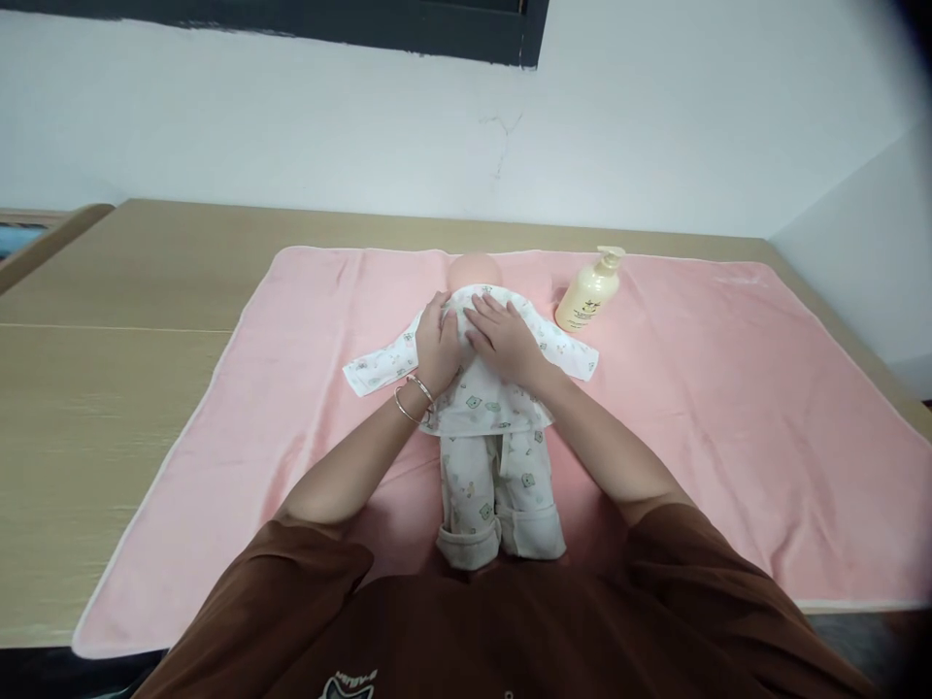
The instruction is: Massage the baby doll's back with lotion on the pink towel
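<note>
A baby doll (475,269) lies on a pink blanket (291,388), its bald head toward the wall. It wears a white printed top (484,403) with long sleeves spread to both sides, and matching trousers (470,485) with rolled cuffs. My left hand (438,345) rests on the left side of the upper part of the top, a bangle round its wrist. Flat on the middle of the top lies my right hand (505,340), fingers stretched out and slightly apart. Neither hand appears to grip anything. The doll's face is not visible.
A cream pump bottle (588,291) stands on the blanket to the right of the doll's head. The blanket covers much of a wooden table (109,388). Behind the table is a white wall (364,126) with a dark frame (437,29) above.
</note>
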`<action>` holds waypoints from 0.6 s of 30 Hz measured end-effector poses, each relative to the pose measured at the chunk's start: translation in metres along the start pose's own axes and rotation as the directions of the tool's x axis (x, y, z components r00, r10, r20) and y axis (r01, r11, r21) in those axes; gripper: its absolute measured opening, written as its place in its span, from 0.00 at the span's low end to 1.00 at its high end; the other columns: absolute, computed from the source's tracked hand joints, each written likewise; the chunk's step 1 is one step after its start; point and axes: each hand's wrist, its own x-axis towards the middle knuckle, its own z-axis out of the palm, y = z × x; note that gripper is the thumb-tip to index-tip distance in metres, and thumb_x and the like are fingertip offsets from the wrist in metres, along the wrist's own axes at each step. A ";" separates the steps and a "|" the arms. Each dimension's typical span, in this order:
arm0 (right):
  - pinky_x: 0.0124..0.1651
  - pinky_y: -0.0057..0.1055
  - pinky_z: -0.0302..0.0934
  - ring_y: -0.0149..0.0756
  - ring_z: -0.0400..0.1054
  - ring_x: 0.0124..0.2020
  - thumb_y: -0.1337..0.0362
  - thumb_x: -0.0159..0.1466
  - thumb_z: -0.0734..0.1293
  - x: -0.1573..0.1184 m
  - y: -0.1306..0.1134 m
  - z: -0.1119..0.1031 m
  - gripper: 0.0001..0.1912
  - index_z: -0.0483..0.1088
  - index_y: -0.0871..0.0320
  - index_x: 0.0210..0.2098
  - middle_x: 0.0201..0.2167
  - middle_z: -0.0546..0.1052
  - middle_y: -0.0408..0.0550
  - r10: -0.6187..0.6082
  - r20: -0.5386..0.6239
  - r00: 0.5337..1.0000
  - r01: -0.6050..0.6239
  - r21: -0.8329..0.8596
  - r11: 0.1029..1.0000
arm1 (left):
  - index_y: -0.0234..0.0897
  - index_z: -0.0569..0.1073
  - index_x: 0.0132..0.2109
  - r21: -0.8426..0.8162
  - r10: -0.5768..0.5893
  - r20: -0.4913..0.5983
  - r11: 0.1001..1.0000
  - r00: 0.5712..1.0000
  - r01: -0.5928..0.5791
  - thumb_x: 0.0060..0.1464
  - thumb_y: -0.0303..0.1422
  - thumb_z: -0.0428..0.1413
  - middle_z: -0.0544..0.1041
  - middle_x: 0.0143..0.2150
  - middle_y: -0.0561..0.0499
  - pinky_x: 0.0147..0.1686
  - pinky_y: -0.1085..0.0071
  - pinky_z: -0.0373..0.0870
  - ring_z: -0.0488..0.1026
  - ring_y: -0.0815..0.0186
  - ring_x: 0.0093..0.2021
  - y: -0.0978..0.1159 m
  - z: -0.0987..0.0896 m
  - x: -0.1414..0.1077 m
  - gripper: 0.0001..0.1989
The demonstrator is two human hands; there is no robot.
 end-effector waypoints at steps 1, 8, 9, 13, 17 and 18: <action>0.80 0.60 0.43 0.54 0.47 0.80 0.58 0.78 0.54 -0.002 0.000 -0.002 0.29 0.60 0.64 0.74 0.78 0.57 0.60 0.057 -0.002 0.998 -0.057 -0.016 0.998 | 0.36 0.74 0.60 0.002 0.002 -0.006 1.000 1.000 -0.002 0.67 0.39 0.47 0.77 0.65 0.39 0.74 0.51 0.64 0.72 0.55 0.68 0.000 0.000 0.000 0.21; 0.81 0.60 0.39 0.60 0.44 0.80 0.64 0.76 0.56 -0.034 -0.038 -0.007 0.30 0.58 0.70 0.74 0.78 0.55 0.67 -0.036 0.070 0.997 0.047 -0.160 0.986 | 0.37 0.76 0.55 -0.142 -0.045 -0.058 0.989 0.997 0.036 0.72 0.49 0.39 0.80 0.60 0.40 0.70 0.56 0.69 0.75 0.58 0.64 0.004 0.003 -0.004 0.27; 0.81 0.59 0.38 0.57 0.43 0.81 0.64 0.75 0.56 -0.032 -0.037 -0.008 0.30 0.58 0.66 0.75 0.78 0.54 0.62 -0.118 0.122 0.986 0.134 -0.134 0.982 | 0.37 0.76 0.55 -0.165 -0.050 -0.058 0.985 0.997 0.040 0.72 0.50 0.39 0.80 0.60 0.40 0.70 0.56 0.69 0.75 0.58 0.64 0.004 0.003 -0.005 0.28; 0.81 0.64 0.35 0.55 0.41 0.82 0.59 0.77 0.55 -0.010 -0.013 -0.011 0.30 0.56 0.59 0.76 0.80 0.51 0.54 -0.056 0.154 0.986 0.065 -0.054 0.996 | 0.36 0.76 0.55 -0.167 -0.036 -0.062 0.986 0.997 0.026 0.72 0.53 0.39 0.80 0.60 0.39 0.69 0.55 0.69 0.75 0.57 0.64 0.006 0.004 -0.006 0.30; 0.79 0.62 0.43 0.64 0.44 0.80 0.55 0.78 0.53 -0.009 -0.015 -0.006 0.34 0.51 0.70 0.77 0.79 0.50 0.69 0.245 0.023 0.969 -0.242 -0.081 0.967 | 0.37 0.75 0.57 -0.073 -0.028 -0.024 0.997 0.999 0.026 0.72 0.49 0.42 0.78 0.62 0.40 0.70 0.55 0.68 0.74 0.56 0.65 0.006 0.002 -0.003 0.26; 0.79 0.62 0.42 0.65 0.43 0.80 0.57 0.77 0.54 -0.013 -0.022 -0.004 0.34 0.51 0.71 0.77 0.79 0.50 0.71 0.230 0.006 0.973 -0.229 -0.097 0.969 | 0.38 0.75 0.58 -0.046 -0.027 0.000 0.999 1.000 0.027 0.71 0.47 0.43 0.78 0.63 0.40 0.70 0.55 0.68 0.74 0.56 0.66 0.005 0.002 -0.001 0.24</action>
